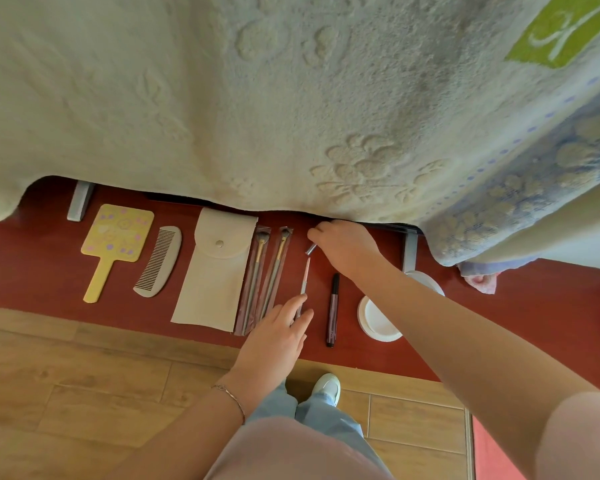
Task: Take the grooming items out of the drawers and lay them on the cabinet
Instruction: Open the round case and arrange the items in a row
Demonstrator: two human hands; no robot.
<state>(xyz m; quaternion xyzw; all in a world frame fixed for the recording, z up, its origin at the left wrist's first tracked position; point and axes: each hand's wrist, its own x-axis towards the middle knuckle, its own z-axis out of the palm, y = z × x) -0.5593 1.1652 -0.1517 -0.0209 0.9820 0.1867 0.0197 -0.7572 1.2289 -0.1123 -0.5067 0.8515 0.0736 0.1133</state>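
Grooming items lie in a row on the red cabinet top (499, 306): a yellow hand mirror (113, 242), a grey comb (160, 259), a white snap pouch (215, 271), two wrapped makeup brushes (267, 275), a thin uncapped pencil (303, 285), a dark pen-shaped liner (333, 310) and a white round case (378, 318). My left hand (278, 334) pinches the lower end of the pencil. My right hand (347, 245) holds a small silver cap (310, 248) just above the pencil's tip.
A large cream towel (257, 98) hangs over the back of the cabinet and hides most of what stands behind. Two grey metal feet (80, 202) stand on the top. Wooden floor (84, 393) lies below, with my shoe (326, 388) near the cabinet's front.
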